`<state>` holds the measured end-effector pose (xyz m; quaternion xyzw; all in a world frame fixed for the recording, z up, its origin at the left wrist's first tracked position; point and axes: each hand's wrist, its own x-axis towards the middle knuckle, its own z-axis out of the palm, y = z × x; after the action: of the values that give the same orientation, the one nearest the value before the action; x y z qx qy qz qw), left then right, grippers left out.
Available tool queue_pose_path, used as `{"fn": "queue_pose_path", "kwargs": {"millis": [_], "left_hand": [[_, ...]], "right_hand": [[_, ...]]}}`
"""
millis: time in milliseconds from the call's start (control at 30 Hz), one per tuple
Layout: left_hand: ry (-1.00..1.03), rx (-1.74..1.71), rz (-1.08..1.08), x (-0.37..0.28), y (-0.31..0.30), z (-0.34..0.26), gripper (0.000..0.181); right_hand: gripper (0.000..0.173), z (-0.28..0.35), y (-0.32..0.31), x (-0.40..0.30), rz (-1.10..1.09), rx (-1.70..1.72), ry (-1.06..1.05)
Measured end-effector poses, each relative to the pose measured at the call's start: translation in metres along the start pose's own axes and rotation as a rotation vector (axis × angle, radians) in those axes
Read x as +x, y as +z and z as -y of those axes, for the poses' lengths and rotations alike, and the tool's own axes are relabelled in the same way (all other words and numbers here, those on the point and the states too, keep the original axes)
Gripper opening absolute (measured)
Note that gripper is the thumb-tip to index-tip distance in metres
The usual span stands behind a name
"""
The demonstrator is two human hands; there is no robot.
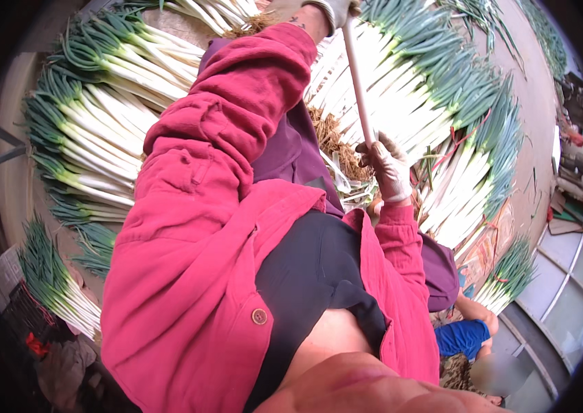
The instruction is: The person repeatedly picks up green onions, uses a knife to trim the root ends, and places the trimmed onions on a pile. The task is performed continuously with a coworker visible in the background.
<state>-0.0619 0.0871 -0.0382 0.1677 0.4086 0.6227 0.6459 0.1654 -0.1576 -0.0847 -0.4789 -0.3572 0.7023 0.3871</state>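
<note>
My left hand (340, 11), in a pale glove, is partly cut off at the top edge and has its fingers around the upper end of a long, slim, pale shaft (357, 80). Whether this is a stick or a bare stalk, I cannot tell. Its lower end meets the fingers of my right hand (387, 166), in a soiled white glove. Beneath the shaft lies a broad spread of long green onions (399, 93), white stems inward and green leaves outward. Their brown roots (333, 137) are nearest my lap. Red ties (451, 140) cross onions to the right.
More long green onions (111, 118) lie in bundles on the left, with a separate bunch (59, 284) below. Another tied bunch (505, 273) is at the right, near a person in blue clothing (464, 336). A metal frame (562, 273) stands at the lower right.
</note>
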Motion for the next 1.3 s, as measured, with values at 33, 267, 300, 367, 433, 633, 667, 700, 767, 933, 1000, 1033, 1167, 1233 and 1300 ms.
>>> {"fn": "queue_pose_path", "kwargs": {"millis": [33, 267, 300, 367, 433, 633, 667, 700, 767, 933, 1000, 1033, 1167, 1233, 1300], "left_hand": [[0.0, 0.019, -0.025, -0.006, 0.003, 0.0, 0.026], [0.154, 0.04, 0.01, -0.008, 0.008, 0.006, 0.024], [0.144, 0.023, 0.057, -0.003, 0.011, 0.015, 0.022], [0.117, -0.136, 0.051, -0.003, 0.004, 0.002, 0.019], [0.2, -0.039, 0.066, 0.036, -0.021, 0.007, 0.015], [0.13, 0.002, -0.07, 0.02, -0.009, -0.007, 0.018], [0.144, -0.034, -0.103, 0.021, -0.007, -0.005, 0.017], [0.143, -0.025, -0.13, 0.015, -0.008, 0.0, 0.018], [0.146, -0.015, -0.147, 0.01, -0.002, 0.0, 0.018], [0.135, 0.05, -0.068, 0.002, 0.001, -0.004, 0.018], [0.143, 0.056, -0.127, -0.002, 0.0, -0.01, 0.019], [0.162, 0.04, -0.113, -0.009, -0.001, -0.009, 0.019], [0.062, -0.172, 0.258, 0.047, -0.026, 0.009, 0.024], [0.016, -0.138, 0.228, 0.059, -0.008, 0.01, 0.022], [-0.045, -0.119, 0.292, 0.021, 0.003, -0.01, 0.02]], "right_hand": [[0.06, 0.003, 0.008, 0.0, 0.028, 0.05, -0.004], [0.037, -0.002, 0.013, 0.017, -0.046, 0.655, -0.146], [0.034, 0.001, 0.013, 0.014, -0.16, 0.681, -0.179], [0.031, 0.004, 0.013, 0.014, -0.191, 0.721, -0.248], [0.029, 0.01, 0.006, 0.005, -0.205, 0.564, -0.219], [0.032, -0.048, -0.086, -0.025, -0.484, -0.768, 0.031], [0.034, -0.041, -0.089, -0.025, -0.456, -0.734, -0.104], [0.036, -0.019, -0.074, -0.026, -0.424, -0.691, -0.224], [0.045, 0.013, -0.057, -0.022, -0.414, -0.517, -0.364], [0.036, 0.041, -0.018, -0.018, -0.043, -0.508, -0.272], [0.027, 0.024, -0.013, -0.019, -0.049, -0.587, -0.266], [0.028, 0.01, -0.018, -0.019, -0.082, -0.411, -0.142], [0.027, -0.04, -0.07, -0.036, -0.255, -0.349, 0.06], [0.039, -0.062, -0.11, -0.037, -0.33, -0.444, 0.091], [0.057, -0.031, -0.102, -0.029, -0.221, -0.774, -0.144]]}}
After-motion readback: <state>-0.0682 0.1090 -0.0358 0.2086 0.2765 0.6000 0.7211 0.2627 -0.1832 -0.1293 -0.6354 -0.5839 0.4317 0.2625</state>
